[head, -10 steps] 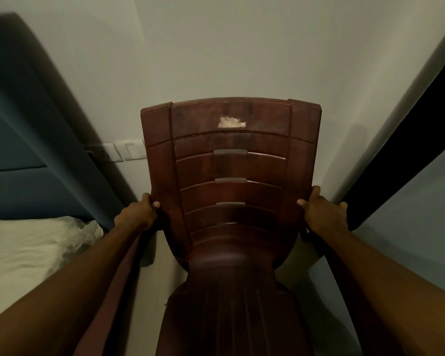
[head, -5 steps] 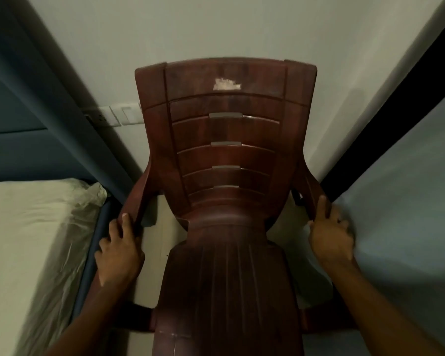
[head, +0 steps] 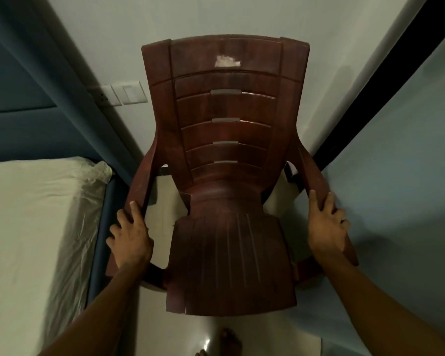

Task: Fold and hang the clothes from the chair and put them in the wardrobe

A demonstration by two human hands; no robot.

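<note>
A dark brown plastic chair point(head: 229, 255) with a slatted back fills the middle of the view, facing me, its seat bare. My left hand point(head: 130, 237) grips the chair's left armrest. My right hand point(head: 325, 227) grips the right armrest. No clothes show on the chair or anywhere in view. The chair's legs are hidden under the seat.
A bed with a pale sheet point(head: 28, 227) and a blue frame lies close on the left. A grey-blue panel point(head: 401, 155) with a dark edge stands close on the right. A white wall with a switch plate point(head: 123, 93) is behind the chair. My bare foot point(head: 226, 340) is on the tiled floor.
My hands slid from the sides of the chair back down onto the armrests. The chair came lower and nearer in view, and its whole seat now shows.
</note>
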